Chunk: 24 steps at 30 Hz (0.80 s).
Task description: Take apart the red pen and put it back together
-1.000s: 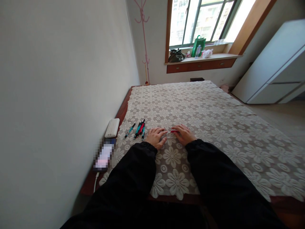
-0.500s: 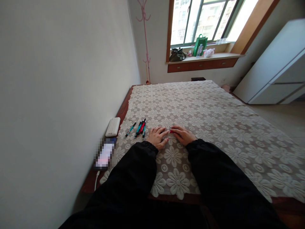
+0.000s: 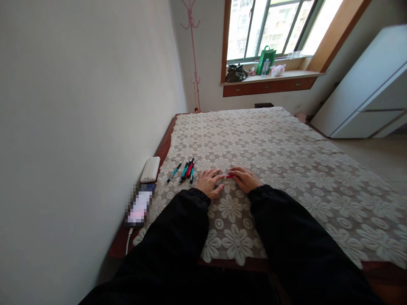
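Part of a red pen (image 3: 228,176) shows between my hands on the lace tablecloth (image 3: 238,241). My right hand (image 3: 246,179) is closed on its right end, fingers curled over it. My left hand (image 3: 208,183) lies palm down with fingers spread, its fingertips close to the pen's left end; whether they touch it I cannot tell. A thin pale strip (image 3: 228,183) lies just below the red pen, partly hidden by the hands. Left of my left hand, several teal, black and red pens (image 3: 187,171) lie in a bunch, with one teal pen (image 3: 174,173) apart.
A white power bank (image 3: 150,169) and a phone (image 3: 140,205) with a white cable (image 3: 128,240) lie along the table's left edge by the wall. Beyond the table stand a pink coat rack (image 3: 194,55), a windowsill with bags (image 3: 266,61) and a white fridge (image 3: 365,89).
My right hand's fingers have shifted slightly, and more of the red pen shows between the hands. My left hand has hardly moved.
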Motion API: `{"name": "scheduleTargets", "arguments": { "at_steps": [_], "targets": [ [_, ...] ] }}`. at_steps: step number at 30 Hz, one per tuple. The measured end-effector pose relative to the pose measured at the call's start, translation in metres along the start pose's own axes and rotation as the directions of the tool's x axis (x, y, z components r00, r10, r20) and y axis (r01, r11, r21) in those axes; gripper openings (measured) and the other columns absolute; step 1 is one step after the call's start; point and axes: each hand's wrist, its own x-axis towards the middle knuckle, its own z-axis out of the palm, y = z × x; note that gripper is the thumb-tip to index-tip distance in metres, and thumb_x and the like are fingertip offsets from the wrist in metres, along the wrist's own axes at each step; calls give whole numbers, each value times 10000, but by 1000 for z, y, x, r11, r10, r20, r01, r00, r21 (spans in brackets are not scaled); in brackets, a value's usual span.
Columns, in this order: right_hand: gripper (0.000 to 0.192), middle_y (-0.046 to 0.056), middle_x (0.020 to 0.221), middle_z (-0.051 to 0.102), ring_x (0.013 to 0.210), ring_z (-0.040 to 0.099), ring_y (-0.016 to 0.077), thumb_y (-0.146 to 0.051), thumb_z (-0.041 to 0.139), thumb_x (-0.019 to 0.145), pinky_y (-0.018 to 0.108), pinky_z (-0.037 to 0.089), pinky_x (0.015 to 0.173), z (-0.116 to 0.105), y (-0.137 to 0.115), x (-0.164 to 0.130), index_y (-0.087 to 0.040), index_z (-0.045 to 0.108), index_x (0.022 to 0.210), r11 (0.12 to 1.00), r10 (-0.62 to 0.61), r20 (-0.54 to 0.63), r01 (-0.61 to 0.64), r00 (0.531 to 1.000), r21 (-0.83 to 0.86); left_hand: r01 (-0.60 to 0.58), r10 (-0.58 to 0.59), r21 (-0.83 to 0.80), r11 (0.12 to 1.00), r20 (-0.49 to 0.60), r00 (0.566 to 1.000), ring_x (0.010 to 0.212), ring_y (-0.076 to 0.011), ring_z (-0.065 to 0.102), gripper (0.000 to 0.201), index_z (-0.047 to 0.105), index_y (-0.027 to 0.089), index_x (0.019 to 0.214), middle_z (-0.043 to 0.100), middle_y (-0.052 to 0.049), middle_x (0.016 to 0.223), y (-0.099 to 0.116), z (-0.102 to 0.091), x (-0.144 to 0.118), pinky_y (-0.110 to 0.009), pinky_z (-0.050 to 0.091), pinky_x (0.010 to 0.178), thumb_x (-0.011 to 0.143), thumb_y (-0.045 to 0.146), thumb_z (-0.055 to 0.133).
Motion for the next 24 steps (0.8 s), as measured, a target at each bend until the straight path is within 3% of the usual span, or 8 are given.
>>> {"name": "scheduleTargets", "arguments": {
  "at_steps": [12,24],
  "targets": [
    [252,78,1144,672,1095,601,267,-251,527,946,453,503,973,1,0,-1,-265,749,1066,998,-10,-9,9,1000,-68,-7,2,-57,998,-82,997,1341,-262,432,322,662,288,1143,540,-29,1414,0,-4,0,-477,283,1161,851,417,616],
    [165,58,927,676,939,588,233,-280,604,932,392,507,863,-3,-11,2,-280,768,948,997,14,3,-14,1000,-77,-45,47,-57,997,35,998,1422,-321,342,476,591,352,1297,469,-19,1501,1,-4,-1,-631,166,1169,832,439,638]
  ]
}}
